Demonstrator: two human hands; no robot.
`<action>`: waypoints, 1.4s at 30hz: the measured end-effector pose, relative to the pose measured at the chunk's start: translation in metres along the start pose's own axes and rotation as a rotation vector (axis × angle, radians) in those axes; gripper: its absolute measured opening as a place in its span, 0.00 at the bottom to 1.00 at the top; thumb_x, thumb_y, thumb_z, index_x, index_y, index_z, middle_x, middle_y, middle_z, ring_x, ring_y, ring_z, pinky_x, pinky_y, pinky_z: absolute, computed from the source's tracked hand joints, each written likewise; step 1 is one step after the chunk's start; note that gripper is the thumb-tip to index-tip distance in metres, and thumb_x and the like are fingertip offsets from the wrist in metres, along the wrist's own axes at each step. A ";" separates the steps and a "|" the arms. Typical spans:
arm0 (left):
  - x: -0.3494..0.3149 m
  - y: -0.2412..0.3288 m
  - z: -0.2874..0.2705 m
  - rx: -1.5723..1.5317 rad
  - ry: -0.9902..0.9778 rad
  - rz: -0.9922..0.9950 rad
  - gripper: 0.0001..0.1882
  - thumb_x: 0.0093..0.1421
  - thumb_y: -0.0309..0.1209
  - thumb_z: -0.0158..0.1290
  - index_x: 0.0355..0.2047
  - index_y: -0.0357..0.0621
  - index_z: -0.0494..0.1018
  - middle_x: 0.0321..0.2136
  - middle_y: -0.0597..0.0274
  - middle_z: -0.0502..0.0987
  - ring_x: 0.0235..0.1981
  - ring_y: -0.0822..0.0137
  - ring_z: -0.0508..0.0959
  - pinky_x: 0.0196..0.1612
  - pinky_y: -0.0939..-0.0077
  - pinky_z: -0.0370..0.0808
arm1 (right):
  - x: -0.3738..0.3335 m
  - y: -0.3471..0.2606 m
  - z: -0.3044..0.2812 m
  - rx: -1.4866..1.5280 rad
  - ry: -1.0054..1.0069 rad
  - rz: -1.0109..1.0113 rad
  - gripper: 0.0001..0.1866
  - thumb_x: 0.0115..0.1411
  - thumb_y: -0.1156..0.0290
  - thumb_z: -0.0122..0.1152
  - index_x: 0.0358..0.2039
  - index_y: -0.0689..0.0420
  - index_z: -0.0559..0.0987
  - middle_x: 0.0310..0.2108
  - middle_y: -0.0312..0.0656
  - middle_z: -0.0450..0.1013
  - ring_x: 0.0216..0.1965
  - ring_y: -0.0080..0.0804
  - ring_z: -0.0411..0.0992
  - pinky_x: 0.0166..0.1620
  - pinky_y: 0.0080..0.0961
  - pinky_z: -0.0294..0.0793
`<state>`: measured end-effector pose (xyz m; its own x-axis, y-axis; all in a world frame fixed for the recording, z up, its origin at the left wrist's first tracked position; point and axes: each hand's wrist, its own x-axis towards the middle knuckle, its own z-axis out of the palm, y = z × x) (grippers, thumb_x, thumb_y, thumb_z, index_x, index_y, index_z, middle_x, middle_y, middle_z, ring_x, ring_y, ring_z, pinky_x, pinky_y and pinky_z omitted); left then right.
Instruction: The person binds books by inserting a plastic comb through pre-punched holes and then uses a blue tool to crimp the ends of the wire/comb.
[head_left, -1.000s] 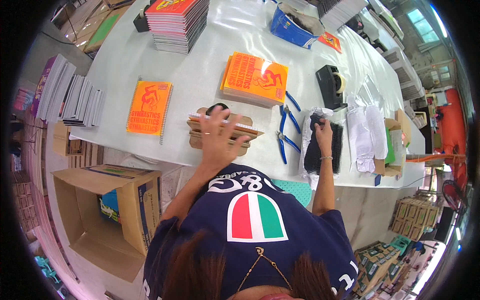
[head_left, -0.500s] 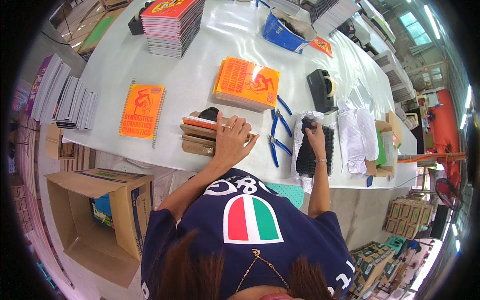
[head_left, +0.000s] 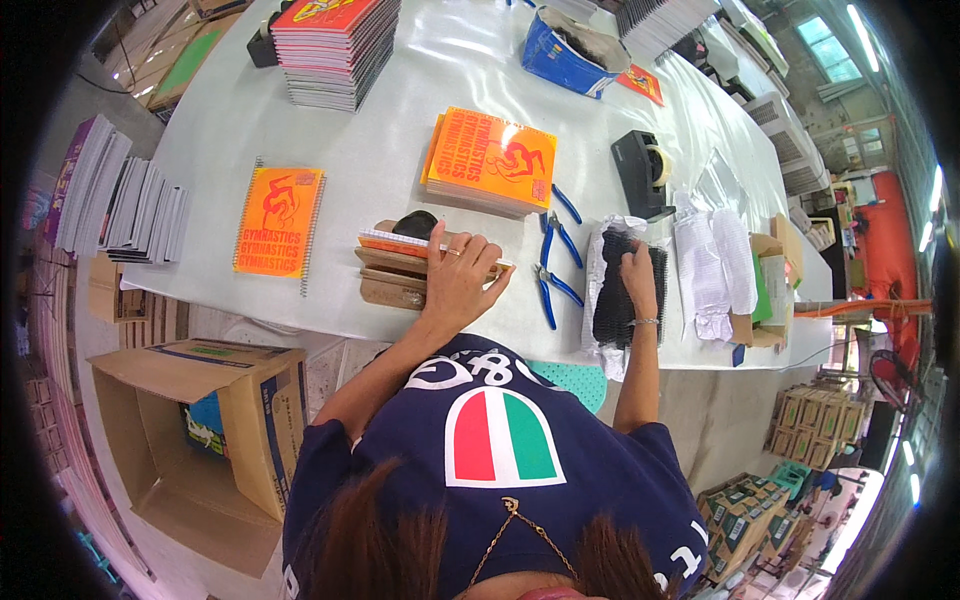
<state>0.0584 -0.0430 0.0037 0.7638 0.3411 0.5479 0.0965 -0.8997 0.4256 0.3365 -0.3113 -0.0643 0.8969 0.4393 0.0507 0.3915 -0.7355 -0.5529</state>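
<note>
My left hand (head_left: 462,275) is closed over the top of an orange-covered notebook (head_left: 395,240), which stands on edge in a brown slotted holder (head_left: 390,288). A dark rounded object (head_left: 417,224) sits just behind it. My right hand (head_left: 638,278) is pinched into a pile of black binding coils (head_left: 615,300) lying on crumpled white wrapping (head_left: 596,270); its fingertips are partly hidden among the coils. Between my hands lie two blue-handled pliers (head_left: 558,285) (head_left: 562,236). Beyond them stands a stack of orange notebooks (head_left: 490,165). A single spiral-bound orange notebook (head_left: 280,222) lies flat at left.
A black tape dispenser (head_left: 640,175) stands behind the coils. More white-wrapped bundles (head_left: 712,265) lie at right. A tall notebook stack (head_left: 335,55) and a blue carton (head_left: 570,55) stand at the back. An open cardboard box (head_left: 200,430) is below the table's left edge.
My right hand has shifted slightly within the pile of black coils, its fingers now lower and deeper. My left hand stays on the notebook. The whole view has shifted slightly.
</note>
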 end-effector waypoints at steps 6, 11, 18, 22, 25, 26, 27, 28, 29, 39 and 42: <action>0.001 -0.001 0.000 0.017 0.015 0.009 0.13 0.55 0.44 0.59 0.31 0.50 0.72 0.32 0.66 0.69 0.43 0.66 0.70 0.64 0.48 0.50 | -0.008 -0.026 -0.025 -0.073 -0.023 -0.072 0.17 0.62 0.78 0.44 0.51 0.67 0.72 0.43 0.58 0.74 0.46 0.51 0.73 0.51 0.37 0.69; 0.001 -0.002 0.001 0.014 -0.010 0.001 0.13 0.55 0.44 0.58 0.31 0.50 0.72 0.31 0.67 0.69 0.42 0.66 0.70 0.63 0.50 0.51 | -0.024 -0.121 -0.048 0.030 -0.115 0.088 0.16 0.62 0.75 0.52 0.50 0.61 0.77 0.36 0.51 0.76 0.38 0.40 0.74 0.44 0.30 0.71; 0.001 0.000 -0.002 0.017 -0.004 -0.011 0.13 0.55 0.43 0.59 0.30 0.50 0.72 0.31 0.66 0.69 0.42 0.66 0.70 0.62 0.51 0.53 | -0.078 -0.212 -0.013 0.353 -0.260 -0.280 0.11 0.57 0.73 0.62 0.42 0.57 0.82 0.26 0.41 0.71 0.26 0.30 0.66 0.32 0.26 0.65; -0.001 -0.001 0.000 0.006 0.004 0.000 0.12 0.54 0.42 0.60 0.30 0.50 0.73 0.32 0.68 0.71 0.43 0.66 0.70 0.63 0.53 0.51 | -0.084 -0.217 0.001 0.365 -0.235 -0.349 0.11 0.57 0.73 0.62 0.41 0.56 0.82 0.25 0.41 0.71 0.26 0.31 0.65 0.31 0.26 0.65; -0.002 -0.003 0.000 0.012 -0.021 -0.008 0.12 0.53 0.41 0.62 0.31 0.51 0.73 0.33 0.69 0.72 0.44 0.67 0.70 0.64 0.54 0.48 | -0.085 -0.219 0.007 0.443 -0.257 -0.388 0.11 0.56 0.73 0.64 0.41 0.56 0.82 0.28 0.42 0.74 0.25 0.31 0.64 0.33 0.27 0.65; -0.002 -0.003 0.000 0.008 -0.028 -0.007 0.12 0.53 0.41 0.62 0.31 0.51 0.73 0.34 0.69 0.72 0.44 0.67 0.70 0.64 0.55 0.49 | -0.085 -0.218 0.008 0.443 -0.257 -0.389 0.11 0.56 0.73 0.64 0.41 0.56 0.82 0.28 0.42 0.74 0.25 0.31 0.64 0.33 0.27 0.65; -0.002 -0.003 0.000 0.009 -0.027 -0.007 0.12 0.53 0.41 0.62 0.31 0.51 0.73 0.34 0.69 0.72 0.44 0.67 0.70 0.64 0.55 0.49 | -0.085 -0.217 0.010 0.435 -0.247 -0.414 0.11 0.55 0.74 0.64 0.40 0.56 0.82 0.30 0.41 0.75 0.26 0.31 0.65 0.33 0.27 0.66; -0.002 -0.003 -0.002 0.011 -0.039 -0.006 0.13 0.53 0.42 0.61 0.32 0.50 0.73 0.34 0.68 0.72 0.44 0.66 0.70 0.63 0.55 0.49 | -0.086 -0.216 0.011 0.427 -0.238 -0.440 0.11 0.55 0.74 0.64 0.40 0.56 0.82 0.31 0.41 0.76 0.26 0.32 0.66 0.34 0.27 0.66; -0.001 -0.002 -0.003 0.014 -0.051 -0.006 0.13 0.53 0.42 0.61 0.32 0.50 0.73 0.34 0.68 0.73 0.43 0.66 0.70 0.62 0.55 0.50 | -0.087 -0.217 0.013 0.427 -0.237 -0.440 0.11 0.55 0.74 0.64 0.40 0.56 0.82 0.31 0.41 0.76 0.26 0.32 0.66 0.34 0.27 0.66; 0.001 -0.001 -0.005 0.020 -0.031 0.030 0.13 0.54 0.42 0.59 0.31 0.50 0.71 0.32 0.67 0.70 0.39 0.65 0.70 0.51 0.59 0.58 | -0.090 -0.215 0.016 0.261 -0.237 -0.578 0.08 0.59 0.74 0.59 0.39 0.59 0.79 0.34 0.44 0.76 0.37 0.40 0.70 0.38 0.30 0.67; 0.001 -0.002 -0.006 0.050 -0.053 0.028 0.12 0.55 0.42 0.58 0.32 0.51 0.72 0.32 0.68 0.70 0.40 0.65 0.70 0.50 0.60 0.58 | -0.096 -0.223 0.013 0.224 -0.236 -0.515 0.07 0.62 0.71 0.56 0.37 0.60 0.78 0.34 0.46 0.75 0.37 0.43 0.71 0.38 0.32 0.68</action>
<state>0.0553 -0.0387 0.0078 0.7991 0.3019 0.5200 0.1052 -0.9217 0.3733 0.1602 -0.1824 0.0433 0.5243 0.8308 0.1869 0.6869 -0.2828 -0.6694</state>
